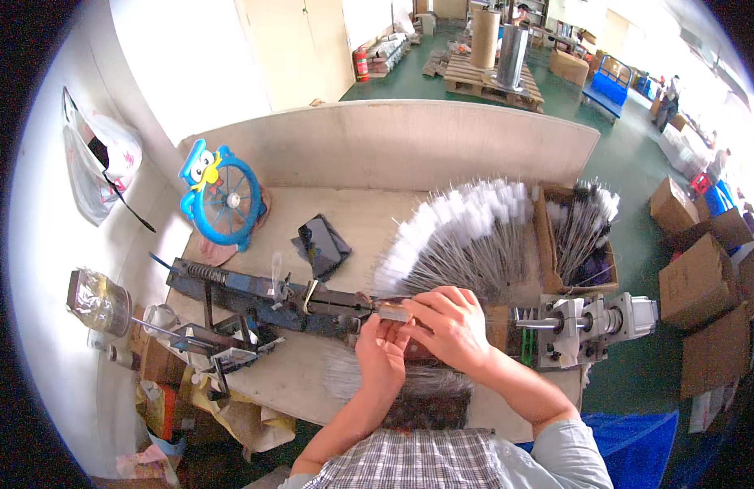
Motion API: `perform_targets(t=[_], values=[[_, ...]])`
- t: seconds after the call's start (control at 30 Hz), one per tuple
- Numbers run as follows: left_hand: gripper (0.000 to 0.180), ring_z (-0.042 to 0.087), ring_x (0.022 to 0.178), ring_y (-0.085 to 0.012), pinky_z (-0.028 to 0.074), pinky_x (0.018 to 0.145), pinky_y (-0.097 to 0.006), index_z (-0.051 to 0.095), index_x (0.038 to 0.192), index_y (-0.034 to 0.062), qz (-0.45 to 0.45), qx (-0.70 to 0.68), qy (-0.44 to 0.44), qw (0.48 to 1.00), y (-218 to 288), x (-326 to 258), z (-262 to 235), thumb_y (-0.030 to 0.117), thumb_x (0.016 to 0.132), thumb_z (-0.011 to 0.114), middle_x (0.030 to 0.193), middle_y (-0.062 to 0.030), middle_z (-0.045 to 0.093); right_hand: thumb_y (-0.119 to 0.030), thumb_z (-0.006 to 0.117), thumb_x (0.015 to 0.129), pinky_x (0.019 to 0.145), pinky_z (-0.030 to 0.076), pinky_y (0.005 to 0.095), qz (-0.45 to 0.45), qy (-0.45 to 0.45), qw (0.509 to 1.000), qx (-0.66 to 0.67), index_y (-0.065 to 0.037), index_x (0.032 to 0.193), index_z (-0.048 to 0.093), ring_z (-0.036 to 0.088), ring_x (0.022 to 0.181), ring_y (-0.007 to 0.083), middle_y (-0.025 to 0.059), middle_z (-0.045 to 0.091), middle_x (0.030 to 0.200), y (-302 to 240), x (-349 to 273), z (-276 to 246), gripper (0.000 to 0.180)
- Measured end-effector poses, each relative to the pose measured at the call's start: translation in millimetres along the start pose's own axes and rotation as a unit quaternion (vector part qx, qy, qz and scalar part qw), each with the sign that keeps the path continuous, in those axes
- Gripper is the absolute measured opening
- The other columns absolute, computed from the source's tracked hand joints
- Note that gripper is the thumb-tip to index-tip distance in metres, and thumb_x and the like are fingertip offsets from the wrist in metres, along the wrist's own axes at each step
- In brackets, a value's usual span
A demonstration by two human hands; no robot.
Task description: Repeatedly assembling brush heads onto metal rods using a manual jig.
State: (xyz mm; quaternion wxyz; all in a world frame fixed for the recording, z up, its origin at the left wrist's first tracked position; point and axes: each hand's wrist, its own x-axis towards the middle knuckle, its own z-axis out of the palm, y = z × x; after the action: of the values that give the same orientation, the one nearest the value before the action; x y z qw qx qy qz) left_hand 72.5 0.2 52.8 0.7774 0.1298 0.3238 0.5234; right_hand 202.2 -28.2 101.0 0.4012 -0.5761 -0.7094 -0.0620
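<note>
hands meet at the blue jig (pixel 254 297) on the bench (pixel 312 383). left hand (pixel 382 352) and right hand (pixel 450 326) each pinch a small metal piece (pixel 393 311) between fingertips. loading step, judged; next, steady alignment beside the fanned wire brushes (pixel 466 236).

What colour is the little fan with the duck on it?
The fan is bright blue, clearest in the head view.

Matt wood bench (pixel 328 224), metal wire brushes (pixel 466 244)
</note>
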Motion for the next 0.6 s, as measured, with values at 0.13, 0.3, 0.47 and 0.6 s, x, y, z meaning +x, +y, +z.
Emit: perform_targets(t=[0.13, 0.3, 0.47, 0.6], values=[[0.051, 0.056, 0.097, -0.0253, 0.046, 0.086, -0.038, 0.051, 0.11, 0.0024, -0.011, 0.015, -0.006, 1.0, 4, -1, -3, 0.048, 0.093, 0.036, 0.106, -0.0124, 0.057, -0.019, 0.066, 0.069, 0.077, 0.042, 0.0351, 0.004, -0.08, 0.994, -0.07, -0.011, 0.083, 0.065, 0.055, 0.084, 0.0193, -0.0004, 0.06, 0.08, 10, -18, 0, 0.017], [0.059, 0.055, 0.1, -0.0264, 0.044, 0.09, -0.04, 0.049, 0.114, 0.0023, -0.038, 0.053, 0.0, 0.998, 9, -8, 1, 0.054, 0.093, 0.031, 0.113, -0.0137, 0.056, -0.014, 0.067, 0.07, 0.077, 0.042, 0.0357, 0.006, -0.103, 0.993, -0.056, -0.008, 0.083, 0.066, 0.056, 0.082, 0.0201, 0.0012, 0.061, 0.076, 8, -23, -8, 0.014], [0.055, 0.054, 0.104, -0.0259, 0.043, 0.091, -0.04, 0.047, 0.117, 0.0014, -0.047, 0.101, 0.004, 0.994, 6, -11, -4, 0.049, 0.094, 0.032, 0.116, -0.0142, 0.054, -0.013, 0.067, 0.07, 0.076, 0.042, 0.0348, 0.028, -0.072, 0.997, -0.002, -0.009, 0.083, 0.066, 0.056, 0.084, 0.0192, 0.0014, 0.063, 0.079, 11, -23, -19, 0.014], [0.043, 0.054, 0.107, -0.0237, 0.043, 0.091, -0.038, 0.044, 0.121, 0.0004, -0.05, 0.209, -0.043, 0.976, 10, -29, -18, 0.031, 0.092, 0.048, 0.12, -0.0129, 0.053, -0.011, 0.067, 0.069, 0.066, 0.047, 0.0337, 0.033, -0.062, 0.997, 0.038, -0.008, 0.085, 0.065, 0.059, 0.076, 0.0201, 0.003, 0.064, 0.079, 5, -41, -24, 0.017]])
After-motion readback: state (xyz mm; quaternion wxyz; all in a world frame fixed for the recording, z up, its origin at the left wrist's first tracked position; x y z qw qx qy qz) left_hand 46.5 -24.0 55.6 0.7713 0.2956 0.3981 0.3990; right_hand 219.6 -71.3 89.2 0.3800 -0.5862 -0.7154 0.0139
